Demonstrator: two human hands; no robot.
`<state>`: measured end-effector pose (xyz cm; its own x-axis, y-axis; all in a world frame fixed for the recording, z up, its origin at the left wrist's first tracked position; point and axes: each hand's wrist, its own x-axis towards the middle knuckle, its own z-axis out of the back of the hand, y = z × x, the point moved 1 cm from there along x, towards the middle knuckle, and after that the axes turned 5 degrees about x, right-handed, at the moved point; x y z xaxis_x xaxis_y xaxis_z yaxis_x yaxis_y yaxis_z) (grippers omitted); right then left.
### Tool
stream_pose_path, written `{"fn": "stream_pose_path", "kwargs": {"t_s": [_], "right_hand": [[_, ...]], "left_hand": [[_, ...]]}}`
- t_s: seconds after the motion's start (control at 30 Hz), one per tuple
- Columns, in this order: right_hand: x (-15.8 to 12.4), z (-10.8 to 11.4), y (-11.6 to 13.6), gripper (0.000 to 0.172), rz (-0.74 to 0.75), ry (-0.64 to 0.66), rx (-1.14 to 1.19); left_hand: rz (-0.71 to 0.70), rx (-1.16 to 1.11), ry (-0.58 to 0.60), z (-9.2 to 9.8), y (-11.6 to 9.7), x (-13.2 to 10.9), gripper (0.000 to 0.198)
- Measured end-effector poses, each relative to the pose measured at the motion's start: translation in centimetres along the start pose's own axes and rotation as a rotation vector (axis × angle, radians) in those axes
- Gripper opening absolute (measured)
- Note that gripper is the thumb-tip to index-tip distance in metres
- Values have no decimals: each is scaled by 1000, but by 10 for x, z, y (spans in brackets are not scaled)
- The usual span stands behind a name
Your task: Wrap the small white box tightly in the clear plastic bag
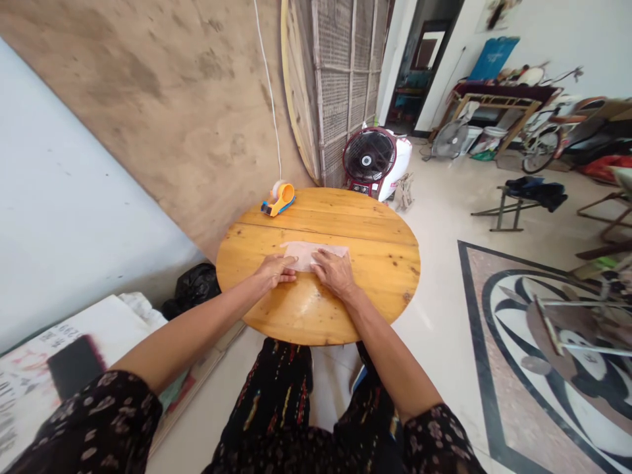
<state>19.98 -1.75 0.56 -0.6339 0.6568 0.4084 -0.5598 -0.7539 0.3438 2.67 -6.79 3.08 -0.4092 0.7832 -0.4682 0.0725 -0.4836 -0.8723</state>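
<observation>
A thin, whitish-pink folded sheet [300, 250], perhaps tissue or plastic, lies flat across the middle of the round wooden table [380, 220]. My left hand [277, 270] is at its left end, thumb over the edge and the other fingers partly curled at the near side, pinching it. My right hand [336, 272] rests on the right part of the sheet with fingers stretched out and apart, hiding some of it. Near the table's far left edge stands an orange and blue tape dispenser [280, 199] with a roll of tape in it.
Behind the table are a dark red fan [369, 158] and a large woven rack [345, 72]. A black plastic bag [192, 288] and a white box [106, 316] with a dark flat object sit at left. A folding stool [516, 207] holds dark cloth at right.
</observation>
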Motion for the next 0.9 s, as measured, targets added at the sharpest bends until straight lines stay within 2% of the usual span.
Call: {"fn": "stream_pose_path", "kwargs": {"t_s": [0.13,0.27,0.6,0.9], "right_hand": [[1,-1,-1,33,8,-3,-23],[3,0,3,32,-17,22,-30],[15,1,37,25,64,155,-77],[21,1,35,24,92,183,-114]], "left_hand": [[6,27,-9,-7,-3,13,15],[-9,52,2,-8,-2,16,16],[-109,105,10,27,6,2,9],[-162,51,62,12,-1,0,5]]}}
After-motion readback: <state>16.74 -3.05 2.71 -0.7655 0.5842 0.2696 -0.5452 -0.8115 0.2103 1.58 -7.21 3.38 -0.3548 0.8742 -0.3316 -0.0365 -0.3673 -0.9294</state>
